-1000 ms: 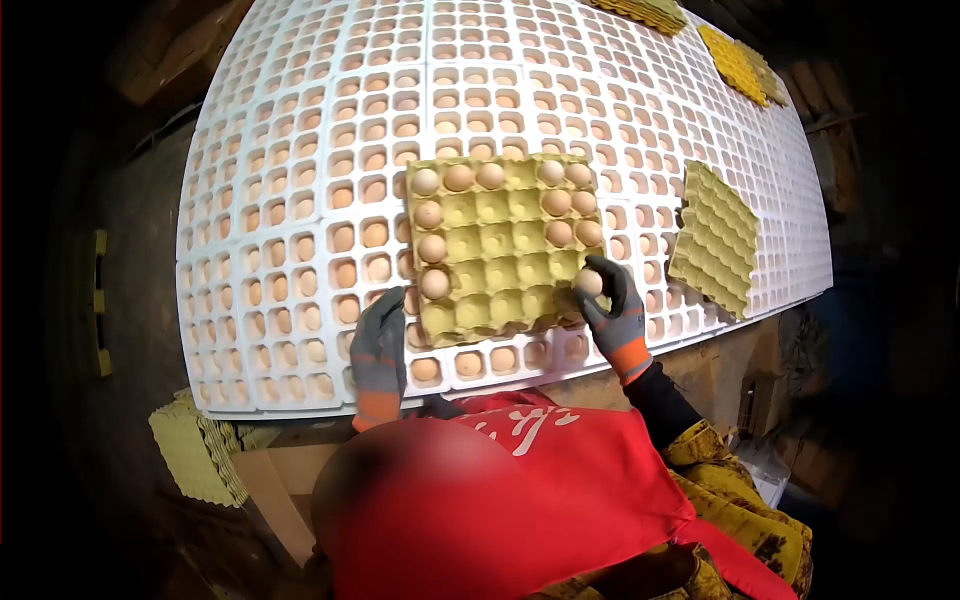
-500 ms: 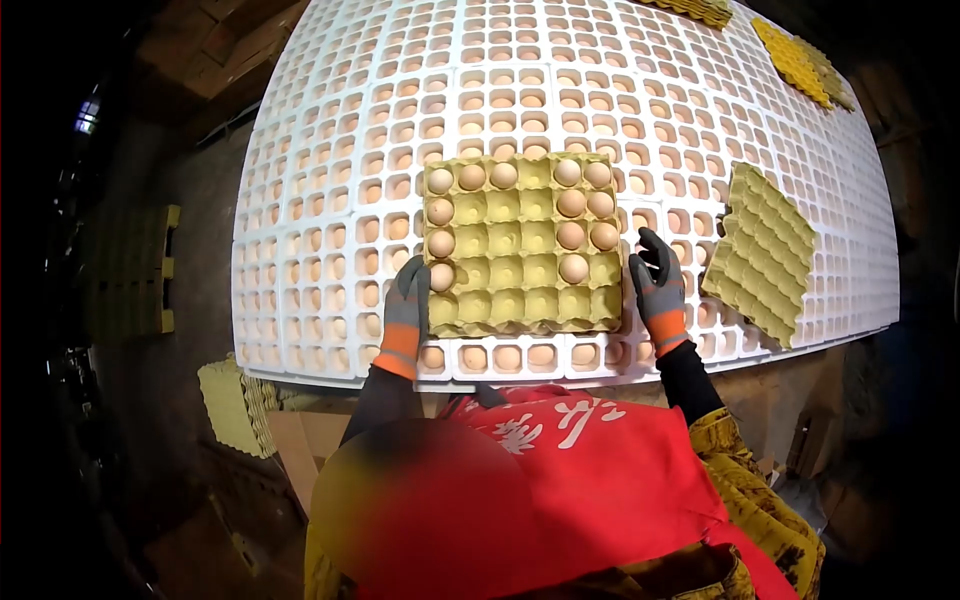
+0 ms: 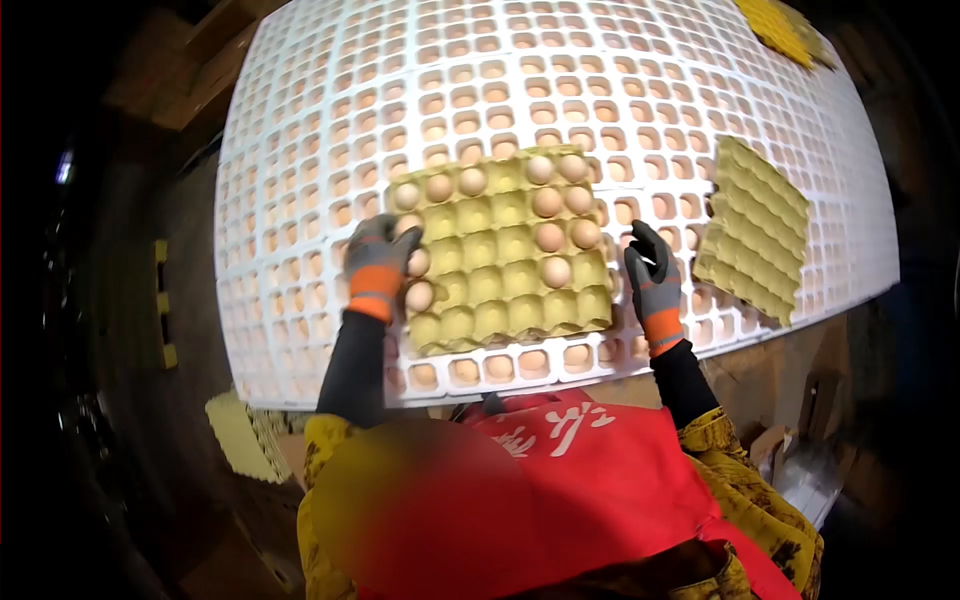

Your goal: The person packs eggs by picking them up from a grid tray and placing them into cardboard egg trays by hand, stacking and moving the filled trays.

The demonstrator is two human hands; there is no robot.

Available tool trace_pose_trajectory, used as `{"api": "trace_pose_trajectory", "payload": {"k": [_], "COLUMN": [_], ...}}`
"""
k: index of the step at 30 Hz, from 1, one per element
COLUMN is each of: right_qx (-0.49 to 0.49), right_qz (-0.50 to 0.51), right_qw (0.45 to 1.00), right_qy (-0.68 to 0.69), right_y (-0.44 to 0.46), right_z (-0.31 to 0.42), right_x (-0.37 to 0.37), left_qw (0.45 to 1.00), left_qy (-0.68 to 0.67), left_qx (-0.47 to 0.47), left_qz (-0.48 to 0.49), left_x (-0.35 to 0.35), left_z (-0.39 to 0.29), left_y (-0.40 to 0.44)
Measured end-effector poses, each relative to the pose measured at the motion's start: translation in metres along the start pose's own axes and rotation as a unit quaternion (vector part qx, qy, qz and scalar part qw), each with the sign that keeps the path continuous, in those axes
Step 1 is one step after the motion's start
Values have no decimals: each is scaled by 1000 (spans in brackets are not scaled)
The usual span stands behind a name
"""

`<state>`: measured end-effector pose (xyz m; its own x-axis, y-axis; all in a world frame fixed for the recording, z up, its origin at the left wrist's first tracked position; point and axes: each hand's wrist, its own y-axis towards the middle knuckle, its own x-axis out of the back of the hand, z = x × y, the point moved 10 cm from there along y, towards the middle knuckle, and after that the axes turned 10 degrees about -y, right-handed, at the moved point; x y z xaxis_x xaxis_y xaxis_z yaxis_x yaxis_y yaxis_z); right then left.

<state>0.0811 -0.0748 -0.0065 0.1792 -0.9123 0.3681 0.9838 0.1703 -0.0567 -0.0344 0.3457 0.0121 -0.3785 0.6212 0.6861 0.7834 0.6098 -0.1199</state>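
Observation:
A yellow-green pulp egg tray (image 3: 515, 315) lies on the white foam egg trays in front of me, partly filled. Light brown eggs (image 3: 419, 296) sit along its left column and part of its far row. More eggs (image 3: 549, 202) fill cups on its right side. My left hand (image 3: 376, 262), gloved in grey and orange, is at the tray's left edge, thumb and fingers apart, partly covering an egg in the left column. Whether it touches that egg I cannot tell. To the right of the tray, my right hand (image 3: 652, 280) hovers with loosely curled, parted fingers, holding nothing.
White foam trays (image 3: 400, 60) with eggs in their cups cover the large table. Another pulp tray (image 3: 755, 235) rests at the right, and yellow trays (image 3: 775, 30) lie at the far right. Stacked pulp trays (image 3: 245, 440) stand below the table's left front corner.
My left hand has moved from the tray's near left side up along its left column, and its thumb has spread. The camera view has shifted and tilted; the tray now appears turned slightly.

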Motion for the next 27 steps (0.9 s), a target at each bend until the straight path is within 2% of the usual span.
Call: {"api": "trace_pose_trajectory", "payload": {"k": [1,2,3,4,5,7,8,9,11,12,13,14,15,17,19,20,22,24,26,27], "right_qx": [9,-10,-54,-7,41,86,82,195,160,190,147,104,61,-52,-80,-70,-92,-100,-89,-48], "right_qz": [-15,-12,24,26,31,49,104,80,149,149,151,150,148,170,172,176,197,191,153,124], "right_qw": [1000,1000,998,999,998,991,969,920,857,863,918,957,981,976,966,966,957,959,971,987], "right_qy": [12,-10,-6,-20,-35,-92,-208,-329,-467,-444,-336,-224,-109,127,175,173,192,183,159,95], "right_y": [-1,-5,-8,-7,-4,6,10,11,25,28,27,24,20,3,-17,-24,-36,-42,-42,-37], "right_z": [0,8,11,20,29,53,74,80,63,64,65,68,68,58,63,65,62,57,47,34], "right_x": [8,14,13,12,7,-8,-20,-32,-58,-59,-49,-39,-32,-34,-35,-36,-40,-42,-40,-35], "left_qw": [999,989,968,948,879,918,812,661,762,803,903,928,751,758,817,841,847,807,790,782], "left_qy": [-30,-142,-248,-308,-466,-383,-568,-720,-614,-558,-385,-291,-616,-603,-529,-489,-481,-535,-558,-570], "left_qx": [-31,-27,6,85,96,-30,67,161,74,26,-88,-161,156,145,47,-3,-40,-13,-1,10], "left_qz": [-10,-16,-25,1,-3,96,118,134,190,208,169,170,179,200,225,232,223,251,255,254], "left_x": [4,13,14,23,21,14,0,-19,-23,-24,-13,-16,-41,-43,-44,-44,-42,-42,-44,-46], "left_z": [-3,-9,14,6,3,-35,-20,-6,-25,-35,-65,-77,-44,-62,-71,-76,-85,-94,-89,-84], "left_y": [-2,-10,-10,-24,-36,-66,-71,-79,-95,-103,-108,-109,-117,-124,-123,-123,-123,-126,-128,-129]}}
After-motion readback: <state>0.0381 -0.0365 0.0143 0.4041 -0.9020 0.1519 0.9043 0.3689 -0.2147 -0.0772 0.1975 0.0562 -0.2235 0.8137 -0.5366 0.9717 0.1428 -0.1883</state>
